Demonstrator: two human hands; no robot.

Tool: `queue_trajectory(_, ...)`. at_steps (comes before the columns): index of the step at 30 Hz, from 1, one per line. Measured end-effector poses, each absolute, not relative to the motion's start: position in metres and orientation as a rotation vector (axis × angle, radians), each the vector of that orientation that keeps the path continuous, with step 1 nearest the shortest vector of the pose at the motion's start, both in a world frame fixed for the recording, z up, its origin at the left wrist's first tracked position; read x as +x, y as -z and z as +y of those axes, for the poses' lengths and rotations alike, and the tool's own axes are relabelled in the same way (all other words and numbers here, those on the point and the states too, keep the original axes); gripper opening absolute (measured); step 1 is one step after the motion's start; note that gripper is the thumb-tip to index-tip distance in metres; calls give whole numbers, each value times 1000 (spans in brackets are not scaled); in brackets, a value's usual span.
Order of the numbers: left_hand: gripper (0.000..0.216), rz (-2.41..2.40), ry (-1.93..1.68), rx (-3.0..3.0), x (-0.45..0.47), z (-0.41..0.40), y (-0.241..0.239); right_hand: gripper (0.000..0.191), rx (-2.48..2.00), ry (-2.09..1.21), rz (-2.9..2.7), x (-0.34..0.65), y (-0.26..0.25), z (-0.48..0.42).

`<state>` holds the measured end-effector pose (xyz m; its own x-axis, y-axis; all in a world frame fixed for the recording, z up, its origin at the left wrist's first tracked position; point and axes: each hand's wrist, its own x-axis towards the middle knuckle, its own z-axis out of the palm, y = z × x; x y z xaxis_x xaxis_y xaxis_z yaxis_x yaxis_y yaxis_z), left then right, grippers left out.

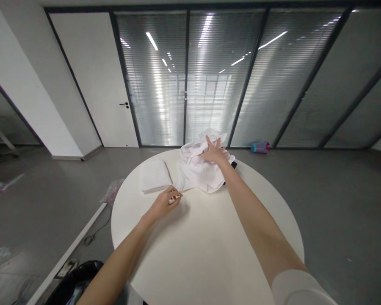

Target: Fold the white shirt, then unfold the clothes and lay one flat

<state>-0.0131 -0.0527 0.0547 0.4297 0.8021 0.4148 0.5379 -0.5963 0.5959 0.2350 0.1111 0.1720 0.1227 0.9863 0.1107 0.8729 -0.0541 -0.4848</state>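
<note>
A crumpled heap of white cloth (198, 171) lies toward the far side of the round white table (203, 245). My right hand (214, 151) reaches onto the heap from above, its fingers spread over the fabric. To the left of the heap sits a flat, folded white cloth (155, 176) with neat edges. My left hand (167, 202) hovers or rests by the folded cloth's near right corner, close to a loose tip of the heap. Its fingers are loosely bent, with a gap between them. A small dark object (234, 164) pokes out at the heap's right side.
A black-lined bin (79, 275) stands at the table's lower left, with a power strip (66, 267) and cable on the floor beside it. Plastic wrapping (112, 190) lies left of the table. Near the glass partition is a blue and red item (260, 147).
</note>
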Motion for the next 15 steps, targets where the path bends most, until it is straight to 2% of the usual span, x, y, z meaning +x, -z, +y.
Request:
queue_trajectory(2,26,1158,-975,2320,-14,-53,-57,111,-1824,-247,-1766,234,-185,94)
queue_trajectory(4,25,1179,-970,2320,-15,-53,-57,99,-1573,-109,-1771,227,-196,72)
queue_trajectory(7,24,1186,-964,2324,-16,-54,-58,63,-1145,-2,-1871,198,-199,43)
queue_trajectory(9,22,1126,-955,2337,-15,-58,-60,44,-968,-96,-2019,169,-188,37)
queue_trajectory(12,19,989,-977,2349,-12,-67,-64,35,-1064,-414,-2285,123,-149,48)
queue_trajectory(15,18,948,-1006,2380,-8,-72,-67,42,-1415,-629,-2397,89,-105,67)
